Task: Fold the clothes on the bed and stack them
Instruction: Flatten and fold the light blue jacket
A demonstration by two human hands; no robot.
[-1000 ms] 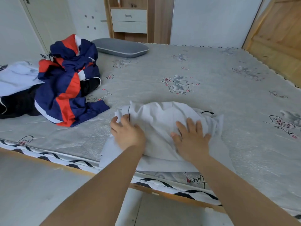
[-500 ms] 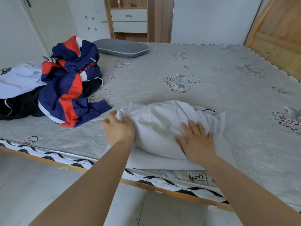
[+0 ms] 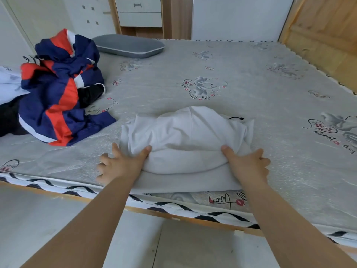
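Observation:
A white garment (image 3: 185, 140) lies folded into a puffy bundle near the front edge of the bed (image 3: 260, 89), with a flat layer of it underneath and a black cord end showing at its far right. My left hand (image 3: 123, 165) sits at the bundle's left side, thumb on the fold and fingers spread over the mattress. On the right side my right hand (image 3: 248, 164) mirrors it, thumb on the fold and fingers splayed outward. Neither hand is closed around the cloth.
A crumpled navy, red and white jacket (image 3: 58, 93) is heaped at the left, over a black garment (image 3: 9, 120) and beside a white one (image 3: 7, 82). A grey pillow (image 3: 129, 46) lies at the head. Wooden panelling (image 3: 324, 35) stands right, and drawers (image 3: 140, 12) behind.
Both hands have come off the top of the white garment and slid to its two sides. The cloth's upper part is now folded toward me into a rounder bundle.

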